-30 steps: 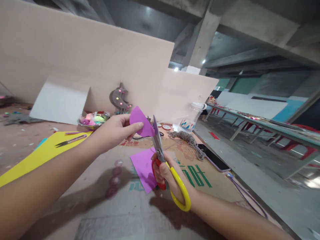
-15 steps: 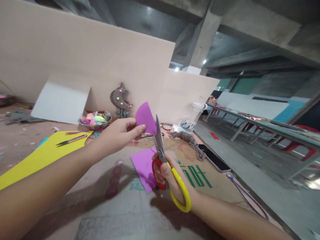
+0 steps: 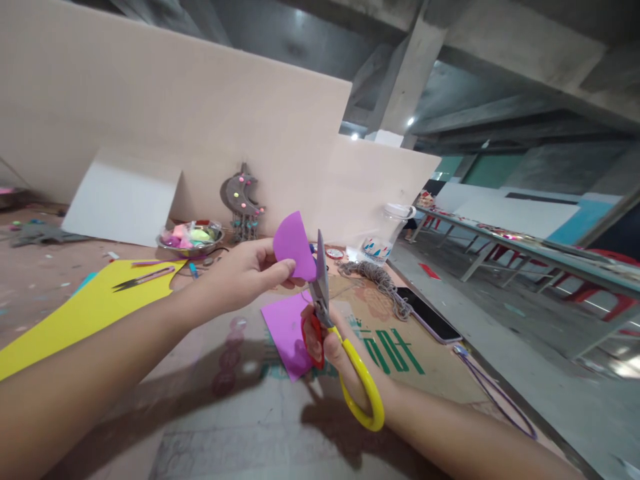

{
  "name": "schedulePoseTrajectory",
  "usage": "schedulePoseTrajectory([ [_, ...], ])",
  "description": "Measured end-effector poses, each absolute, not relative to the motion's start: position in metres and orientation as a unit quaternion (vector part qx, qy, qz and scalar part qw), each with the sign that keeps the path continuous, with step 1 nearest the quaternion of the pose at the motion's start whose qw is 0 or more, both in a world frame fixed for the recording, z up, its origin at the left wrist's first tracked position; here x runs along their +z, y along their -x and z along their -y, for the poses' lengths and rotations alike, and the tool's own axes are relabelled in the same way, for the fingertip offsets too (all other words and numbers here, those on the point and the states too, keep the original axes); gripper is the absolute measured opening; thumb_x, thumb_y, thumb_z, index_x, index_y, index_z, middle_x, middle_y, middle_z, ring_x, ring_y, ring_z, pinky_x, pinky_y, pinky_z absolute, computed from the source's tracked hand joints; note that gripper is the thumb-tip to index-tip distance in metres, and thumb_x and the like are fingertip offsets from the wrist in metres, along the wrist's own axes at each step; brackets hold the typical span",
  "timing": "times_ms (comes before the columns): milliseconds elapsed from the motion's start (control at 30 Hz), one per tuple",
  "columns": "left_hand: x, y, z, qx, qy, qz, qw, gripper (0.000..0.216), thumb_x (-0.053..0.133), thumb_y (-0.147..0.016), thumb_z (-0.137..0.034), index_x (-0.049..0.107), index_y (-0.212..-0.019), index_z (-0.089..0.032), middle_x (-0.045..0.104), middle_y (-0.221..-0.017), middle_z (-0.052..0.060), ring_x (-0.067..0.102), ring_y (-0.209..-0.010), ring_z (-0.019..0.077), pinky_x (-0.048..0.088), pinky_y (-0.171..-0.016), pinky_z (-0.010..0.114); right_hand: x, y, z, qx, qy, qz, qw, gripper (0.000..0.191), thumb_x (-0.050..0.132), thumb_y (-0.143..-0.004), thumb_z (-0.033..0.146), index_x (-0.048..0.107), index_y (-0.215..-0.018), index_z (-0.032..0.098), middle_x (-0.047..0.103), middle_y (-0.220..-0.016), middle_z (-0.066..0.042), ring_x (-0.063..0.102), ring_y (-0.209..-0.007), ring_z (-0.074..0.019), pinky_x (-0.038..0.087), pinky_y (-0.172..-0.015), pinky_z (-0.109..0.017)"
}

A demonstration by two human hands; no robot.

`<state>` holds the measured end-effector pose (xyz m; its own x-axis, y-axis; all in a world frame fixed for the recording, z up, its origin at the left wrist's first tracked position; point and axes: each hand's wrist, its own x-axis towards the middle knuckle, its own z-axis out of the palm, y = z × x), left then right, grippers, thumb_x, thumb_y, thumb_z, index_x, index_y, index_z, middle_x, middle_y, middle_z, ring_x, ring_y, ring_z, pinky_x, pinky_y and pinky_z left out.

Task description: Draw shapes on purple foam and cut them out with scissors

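Note:
My left hand (image 3: 250,273) pinches a small rounded purple foam piece (image 3: 293,243) above the table. My right hand (image 3: 337,353) grips scissors (image 3: 327,313) with one red and one yellow handle loop. Their blades point up and touch the right edge of the purple piece. A larger purple sheet (image 3: 290,327) lies flat on the table just below both hands.
A yellow sheet (image 3: 85,303) with small thread snips (image 3: 143,279) lies at the left. A metal bowl of coloured bits (image 3: 190,239), a moon ornament (image 3: 241,200), a plastic bottle (image 3: 385,237), twine (image 3: 375,277) and a phone (image 3: 427,317) sit behind. The table edge runs along the right.
The purple piece has turned in my left hand and dropped slightly. The scissors have shifted a little right and their blades have drawn together on the piece's edge.

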<state>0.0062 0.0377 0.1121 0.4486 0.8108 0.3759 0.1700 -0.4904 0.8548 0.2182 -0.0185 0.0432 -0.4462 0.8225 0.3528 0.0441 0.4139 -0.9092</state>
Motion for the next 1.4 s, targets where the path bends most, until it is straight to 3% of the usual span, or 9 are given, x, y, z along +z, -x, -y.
schedulePoseTrajectory([
  [233,0.112,-0.006,-0.039,0.414,-0.739,-0.323,0.422,0.027,0.062,-0.092,-0.042,0.07,-0.096,-0.017,0.078,-0.095,0.006,0.076,-0.09,0.0206,0.062,-0.084,0.031,0.045,-0.216,0.02,0.478,0.303,0.693,0.447,0.058,0.045,-0.086,0.082,0.049,-0.101,0.026,0.042,-0.075,0.001,0.038,-0.062,-0.0173,0.037,-0.062,-0.032],
  [567,0.113,-0.002,-0.042,0.407,-0.732,-0.324,0.44,0.026,0.067,-0.089,-0.042,0.073,-0.096,-0.018,0.08,-0.093,0.005,0.076,-0.087,0.0183,0.06,-0.08,0.027,0.04,-0.22,0.019,0.472,0.3,0.704,0.438,0.052,0.042,-0.092,0.076,0.049,-0.107,0.027,0.043,-0.072,0.002,0.038,-0.062,-0.0184,0.035,-0.061,-0.033],
  [1400,0.121,0.003,-0.041,0.407,-0.776,-0.381,0.294,0.034,0.058,-0.094,-0.046,0.066,-0.078,-0.017,0.075,-0.078,0.002,0.07,-0.074,0.0138,0.051,-0.065,0.022,0.029,-0.224,0.011,0.484,0.309,0.703,0.42,0.058,0.052,-0.09,0.074,0.053,-0.113,0.021,0.039,-0.072,0.004,0.034,-0.057,-0.0121,0.033,-0.051,-0.026],
])
